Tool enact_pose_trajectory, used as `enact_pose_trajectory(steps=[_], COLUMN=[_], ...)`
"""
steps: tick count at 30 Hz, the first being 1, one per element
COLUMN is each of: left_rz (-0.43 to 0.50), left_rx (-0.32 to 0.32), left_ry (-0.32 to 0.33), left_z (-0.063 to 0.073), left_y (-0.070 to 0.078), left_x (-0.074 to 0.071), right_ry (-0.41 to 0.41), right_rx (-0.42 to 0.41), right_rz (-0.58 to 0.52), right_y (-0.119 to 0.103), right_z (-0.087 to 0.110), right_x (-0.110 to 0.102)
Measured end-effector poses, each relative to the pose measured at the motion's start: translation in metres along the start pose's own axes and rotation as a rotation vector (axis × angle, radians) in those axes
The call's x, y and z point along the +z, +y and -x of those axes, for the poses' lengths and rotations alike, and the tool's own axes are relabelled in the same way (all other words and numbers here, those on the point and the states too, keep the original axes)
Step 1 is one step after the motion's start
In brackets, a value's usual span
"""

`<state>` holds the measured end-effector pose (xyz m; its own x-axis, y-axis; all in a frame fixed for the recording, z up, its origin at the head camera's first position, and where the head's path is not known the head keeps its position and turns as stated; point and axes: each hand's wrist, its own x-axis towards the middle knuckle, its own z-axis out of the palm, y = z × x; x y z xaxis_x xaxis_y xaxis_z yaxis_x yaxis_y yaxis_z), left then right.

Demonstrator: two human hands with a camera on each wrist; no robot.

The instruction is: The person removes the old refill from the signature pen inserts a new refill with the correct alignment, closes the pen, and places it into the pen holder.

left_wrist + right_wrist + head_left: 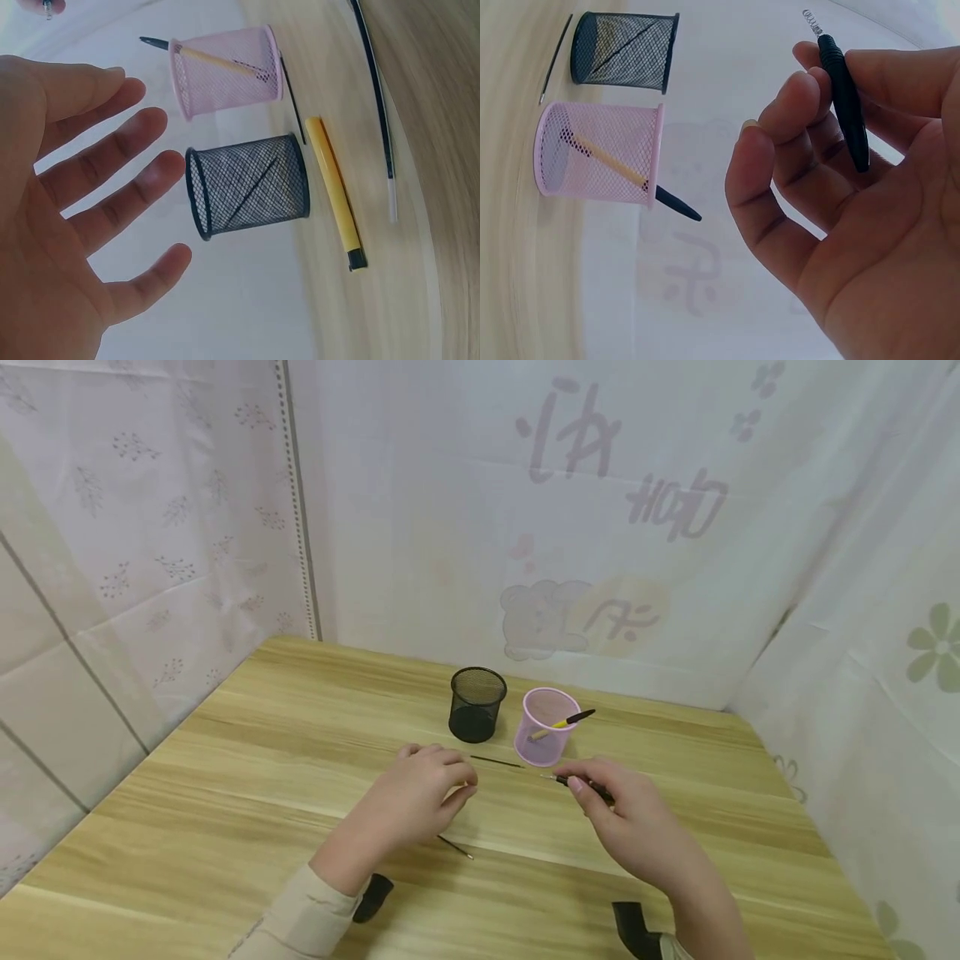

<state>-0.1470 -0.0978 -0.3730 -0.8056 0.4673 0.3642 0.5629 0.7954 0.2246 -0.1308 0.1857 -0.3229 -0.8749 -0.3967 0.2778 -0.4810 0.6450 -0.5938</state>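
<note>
My right hand (626, 818) pinches the black front section of a pen (845, 105) between thumb and fingers. A small metal spring (812, 21) sticks out of one end of it. My left hand (427, 793) hovers over the table with fingers spread and loosely bent, nothing in them. Below it lies a yellow pen barrel (334, 191) with a black end, hidden by the hand in the head view. One ink refill (455, 847) lies partly beneath the left hand. Another thin dark refill (497, 762) lies between the hands, in front of the cups.
A black mesh pen cup (474, 727) stands upright towards the back of the wooden table (285, 727). Right of it is a pink mesh cup (528, 747), with a yellow and black pen (566, 723) leaning inside. Printed cloth (420, 527) hangs behind the table.
</note>
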Motion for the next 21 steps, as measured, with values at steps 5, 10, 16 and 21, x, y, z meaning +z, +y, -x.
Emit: enact_pose_trajectory(steps=[5, 10, 16, 21], left_rz=[0.008, -0.001, -0.003, 0.005], left_rx=[-0.009, -0.003, 0.008, 0.002], left_ry=[-0.007, 0.004, 0.012, 0.012], left_z=[0.001, 0.002, 0.001, 0.002], left_y=[-0.005, -0.01, -0.01, -0.01], left_x=[0.001, 0.004, 0.004, 0.003], right_ry=[-0.006, -0.049, -0.075, -0.064], right_rx=[0.008, 0.047, 0.04, 0.025], right_rz=[-0.015, -0.088, -0.187, -0.211], right_y=[0.0, 0.0, 0.003, 0.003], right_z=[0.0, -0.001, -0.003, -0.004], right_x=[0.002, 0.004, 0.008, 0.011])
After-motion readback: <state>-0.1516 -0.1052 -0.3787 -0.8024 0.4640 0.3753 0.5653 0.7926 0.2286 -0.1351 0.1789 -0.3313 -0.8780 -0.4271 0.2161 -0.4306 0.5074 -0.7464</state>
